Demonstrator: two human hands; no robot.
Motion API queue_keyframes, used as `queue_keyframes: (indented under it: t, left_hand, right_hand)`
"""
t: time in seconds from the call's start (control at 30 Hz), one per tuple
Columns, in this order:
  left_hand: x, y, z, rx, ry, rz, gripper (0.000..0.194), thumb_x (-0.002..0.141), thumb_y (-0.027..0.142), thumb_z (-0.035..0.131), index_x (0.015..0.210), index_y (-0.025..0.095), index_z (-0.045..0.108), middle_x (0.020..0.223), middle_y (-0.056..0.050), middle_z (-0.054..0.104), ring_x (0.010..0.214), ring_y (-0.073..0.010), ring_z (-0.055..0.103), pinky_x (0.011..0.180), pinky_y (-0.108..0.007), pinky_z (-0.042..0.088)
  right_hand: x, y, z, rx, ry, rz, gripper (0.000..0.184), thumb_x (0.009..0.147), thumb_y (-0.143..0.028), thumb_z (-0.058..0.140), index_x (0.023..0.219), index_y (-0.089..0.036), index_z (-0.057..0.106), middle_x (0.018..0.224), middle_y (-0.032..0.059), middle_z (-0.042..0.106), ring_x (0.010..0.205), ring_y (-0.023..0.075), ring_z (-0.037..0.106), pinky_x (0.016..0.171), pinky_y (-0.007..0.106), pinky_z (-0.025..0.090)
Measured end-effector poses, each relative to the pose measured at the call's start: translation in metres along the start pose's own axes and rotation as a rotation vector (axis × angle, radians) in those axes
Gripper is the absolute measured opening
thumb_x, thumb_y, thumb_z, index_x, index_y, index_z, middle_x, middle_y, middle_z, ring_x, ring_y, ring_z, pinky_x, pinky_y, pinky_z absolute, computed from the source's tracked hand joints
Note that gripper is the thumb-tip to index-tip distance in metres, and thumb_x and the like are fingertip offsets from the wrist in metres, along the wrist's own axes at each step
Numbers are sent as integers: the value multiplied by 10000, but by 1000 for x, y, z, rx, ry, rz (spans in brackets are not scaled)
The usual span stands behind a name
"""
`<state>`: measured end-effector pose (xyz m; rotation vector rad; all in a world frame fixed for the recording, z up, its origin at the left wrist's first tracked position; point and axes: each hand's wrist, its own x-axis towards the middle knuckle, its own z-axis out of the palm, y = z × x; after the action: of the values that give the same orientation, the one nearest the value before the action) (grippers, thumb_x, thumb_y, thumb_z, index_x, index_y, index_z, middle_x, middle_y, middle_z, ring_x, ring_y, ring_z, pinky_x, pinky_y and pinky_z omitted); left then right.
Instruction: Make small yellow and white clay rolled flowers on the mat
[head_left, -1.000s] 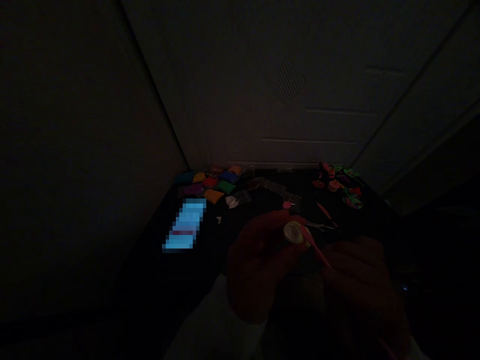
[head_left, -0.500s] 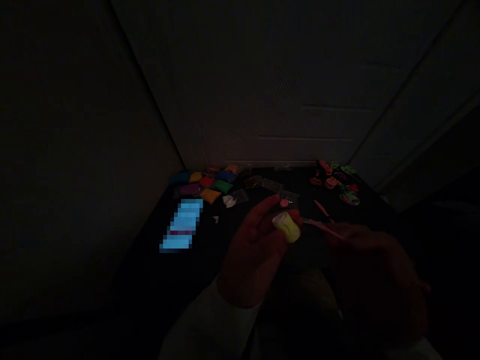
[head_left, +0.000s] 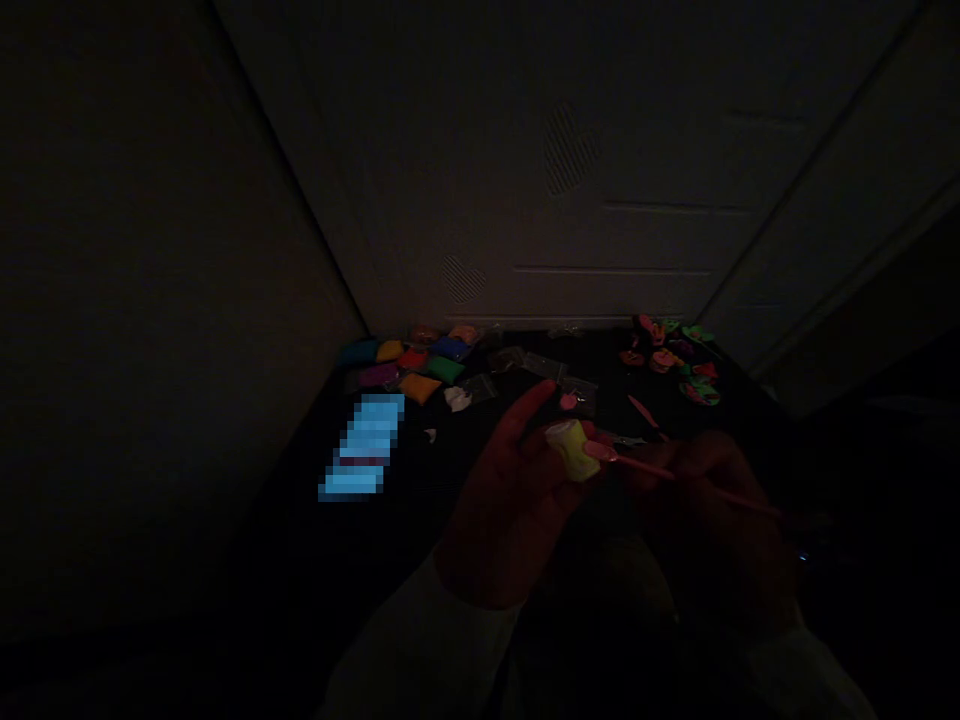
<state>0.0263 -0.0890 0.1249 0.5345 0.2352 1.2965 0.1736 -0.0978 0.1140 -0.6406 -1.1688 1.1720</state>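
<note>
My left hand (head_left: 506, 510) is closed around a small pale yellow and white lump of modelling clay (head_left: 571, 450), with its index finger stretched out. In my right hand (head_left: 712, 530) is a thin pink modelling tool (head_left: 645, 466). The tool's flattened tip touches, or lies just in front of, the lump's right side. Behind the lump lies a small clear bag with a pink piece of clay (head_left: 571, 400). A second pink tool (head_left: 645, 412) rests on the dark table beyond my right hand. Dim light hides most of the right fingers.
Several coloured clay packets (head_left: 420, 387) lie at the back left, near a white clay piece (head_left: 458, 398). A lit, blurred-out phone screen (head_left: 364, 447) is at the left. Several colourful clay figures (head_left: 664, 360) stand at the back right. A panel with heart shapes (head_left: 570, 150) rises behind the table.
The pink tool has swung round and its flattened tip has come to the yellow lump. My right hand has shifted left and turned. The lump has tilted slightly in my left hand.
</note>
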Motion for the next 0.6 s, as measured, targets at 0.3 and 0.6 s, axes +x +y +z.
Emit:
queue_keyframes:
  t: [0.3,0.6]
  left_hand:
    - [-1,-2,0,38,60,-8,379,764,110,527,1124,224,494,942,-45,650,884,-130,611,800,-256,482]
    - [0,-2,-1,247,120,66,393,732,145,585,1102,256,509,936,-23,664,883,-130,611,796,-256,470]
  right_hand:
    - [5,5,-6,25,-58,-8,52,757,-305,581,766,-264,550,717,-29,621,737,149,563,699,334,444]
    - [8,16,-11,-30,-81,-29,33,763,-237,573,795,-245,571,798,-9,632,779,145,572,708,319,442]
